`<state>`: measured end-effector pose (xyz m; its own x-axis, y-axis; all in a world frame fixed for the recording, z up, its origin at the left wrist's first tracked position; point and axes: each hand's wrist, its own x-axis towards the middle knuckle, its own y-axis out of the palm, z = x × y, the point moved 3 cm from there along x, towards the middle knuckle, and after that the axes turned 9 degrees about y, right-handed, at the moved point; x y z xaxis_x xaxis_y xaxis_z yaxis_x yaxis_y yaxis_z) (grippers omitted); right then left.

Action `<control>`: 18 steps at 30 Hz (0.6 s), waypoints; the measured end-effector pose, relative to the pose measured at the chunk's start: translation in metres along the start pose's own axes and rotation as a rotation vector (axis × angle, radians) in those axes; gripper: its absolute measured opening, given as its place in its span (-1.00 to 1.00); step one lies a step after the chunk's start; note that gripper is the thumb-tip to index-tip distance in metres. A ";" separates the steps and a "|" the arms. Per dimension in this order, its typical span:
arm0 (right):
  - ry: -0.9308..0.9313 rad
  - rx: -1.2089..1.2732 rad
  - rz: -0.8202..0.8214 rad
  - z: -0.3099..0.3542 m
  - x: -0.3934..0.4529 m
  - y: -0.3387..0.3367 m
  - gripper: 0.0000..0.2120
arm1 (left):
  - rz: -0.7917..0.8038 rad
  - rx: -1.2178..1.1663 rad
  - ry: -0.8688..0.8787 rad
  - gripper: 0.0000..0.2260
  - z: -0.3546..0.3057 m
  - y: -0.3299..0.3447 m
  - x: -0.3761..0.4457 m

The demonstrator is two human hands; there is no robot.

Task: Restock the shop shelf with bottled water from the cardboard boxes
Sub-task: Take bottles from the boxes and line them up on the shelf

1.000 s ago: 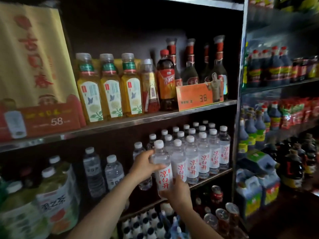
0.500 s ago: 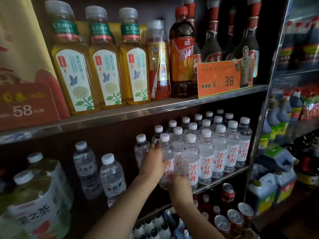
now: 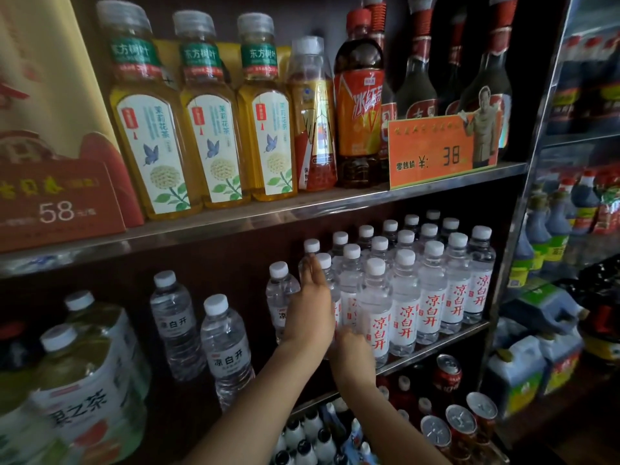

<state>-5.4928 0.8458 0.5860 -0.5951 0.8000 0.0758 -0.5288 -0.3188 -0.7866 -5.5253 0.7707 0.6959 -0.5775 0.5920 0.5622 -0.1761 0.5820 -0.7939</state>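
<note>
A clear water bottle [image 3: 323,260] with a white cap and red characters stands at the left end of a packed block of the same bottles [image 3: 432,297] on the middle shelf [image 3: 446,340]. My left hand [image 3: 310,307] presses flat against its left side, fingers straight and pointing up, hiding most of it. My right hand [image 3: 352,350] holds the bottle low at its base by the shelf's front edge, its fingertips hidden. No cardboard box is in view.
Three loose water bottles [image 3: 228,344] stand left of my hands, with big tea jugs [image 3: 84,380] beyond. Tea bottles [image 3: 208,129] and an orange price card [image 3: 439,156] fill the shelf above. Red cans [image 3: 446,367] and capped bottles [image 3: 312,431] sit below.
The bottle has gone from the air in front of the shelf into the row's left end. My left hand opened from a grip to a flat press. The view moved closer.
</note>
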 end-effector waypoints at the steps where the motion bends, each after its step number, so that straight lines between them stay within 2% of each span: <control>1: -0.001 0.040 0.014 -0.001 -0.002 -0.004 -0.85 | 0.031 0.063 0.003 -0.25 -0.004 -0.005 -0.003; 5: -0.010 0.120 0.074 -0.009 -0.014 -0.034 -0.79 | 0.033 0.151 0.061 -0.51 -0.019 -0.025 -0.016; 10: -0.007 0.147 0.091 -0.031 -0.038 -0.090 -0.79 | 0.132 -0.017 0.149 -0.72 -0.054 -0.030 -0.028; 13: 0.038 0.131 0.069 -0.066 -0.063 -0.130 -0.80 | 0.206 -0.181 0.172 -0.69 -0.087 -0.025 -0.041; 18: 0.155 0.084 -0.004 -0.162 -0.125 -0.201 -0.73 | 0.400 -0.273 0.238 -0.51 -0.162 -0.009 -0.086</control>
<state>-5.2145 0.8924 0.6351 -0.4957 0.8683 -0.0213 -0.5835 -0.3511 -0.7323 -5.3453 0.8048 0.6919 -0.3550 0.8885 0.2908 0.2522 0.3905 -0.8854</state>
